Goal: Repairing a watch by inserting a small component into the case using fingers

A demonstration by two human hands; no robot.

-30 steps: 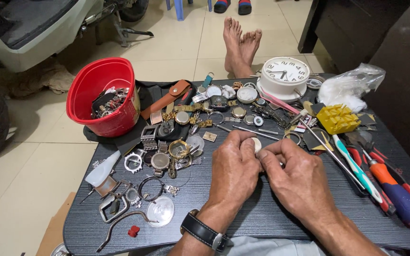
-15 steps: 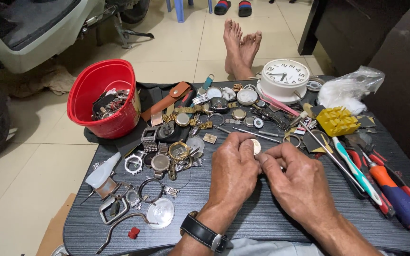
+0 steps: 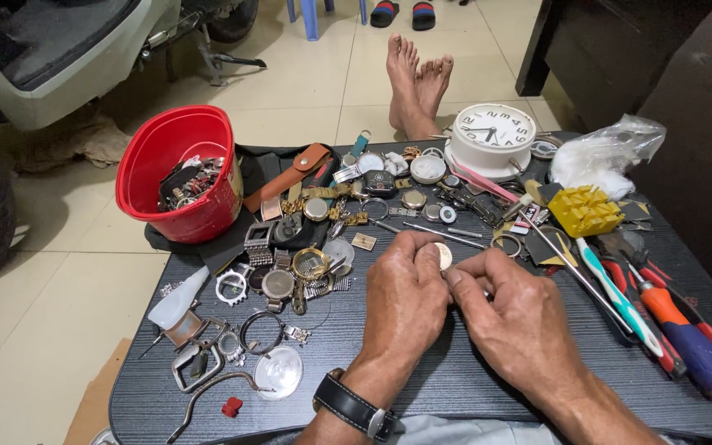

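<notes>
Hands [image 3: 463, 301] pinching small disc [image 3: 443, 255], watch parts [image 3: 290, 272] around

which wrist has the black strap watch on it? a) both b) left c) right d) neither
b) The black-strap wristwatch sits on the wrist of the left hand; the right hand has a bare wrist, and both hands meet over a small round disc.
</notes>
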